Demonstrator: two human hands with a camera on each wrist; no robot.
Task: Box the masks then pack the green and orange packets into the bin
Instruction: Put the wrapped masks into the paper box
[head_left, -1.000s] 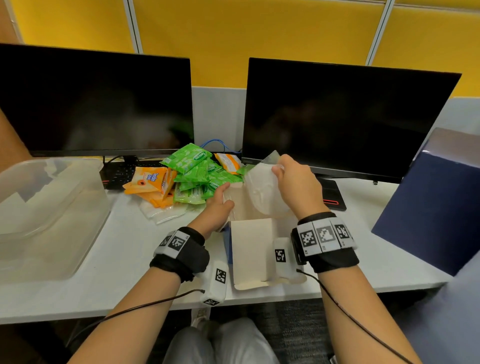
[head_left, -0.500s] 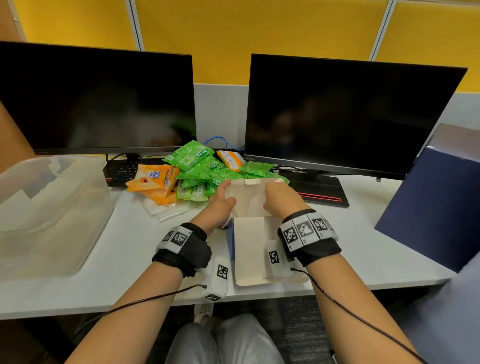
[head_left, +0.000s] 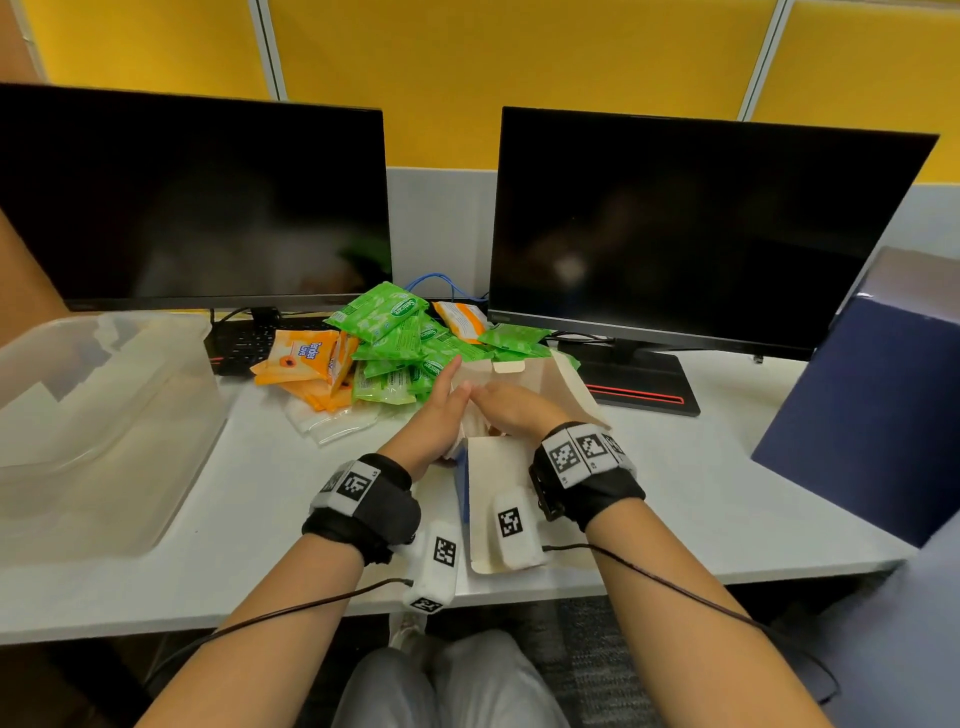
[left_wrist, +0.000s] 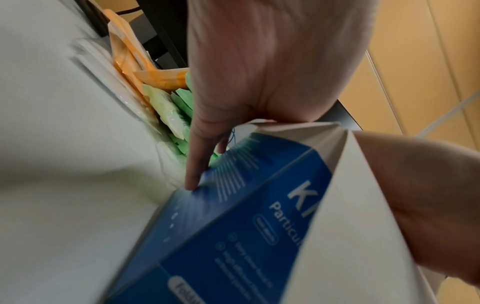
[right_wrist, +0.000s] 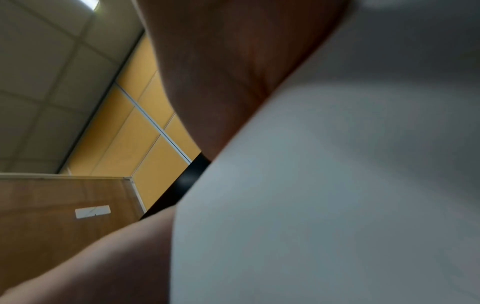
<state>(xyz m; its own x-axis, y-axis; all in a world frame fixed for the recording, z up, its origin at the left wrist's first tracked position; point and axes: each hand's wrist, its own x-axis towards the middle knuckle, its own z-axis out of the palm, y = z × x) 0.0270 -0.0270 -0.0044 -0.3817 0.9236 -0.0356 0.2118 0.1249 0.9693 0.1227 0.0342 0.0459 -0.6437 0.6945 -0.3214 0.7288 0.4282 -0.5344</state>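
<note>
Steadying the box (head_left: 519, 415) from the head view, the left hand (head_left: 441, 415) braces its side with straight fingers while the right hand (head_left: 514, 408) presses into its mouth, apparently seating masks; packets (head_left: 395, 338) wait just beyond. Left wrist view: fingers (left_wrist: 200, 156) lie flat on the blue wall. Right wrist view: its grip can't be told.

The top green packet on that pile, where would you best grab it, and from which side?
A judgement: take the top green packet by its long edges, thumb on one and fingers on the other, coming down from above. It lies flat and tilted on top of the pile, so nothing covers it. The monitor stands close behind, and the box with both hands sits in front, so above is the open side.
</note>
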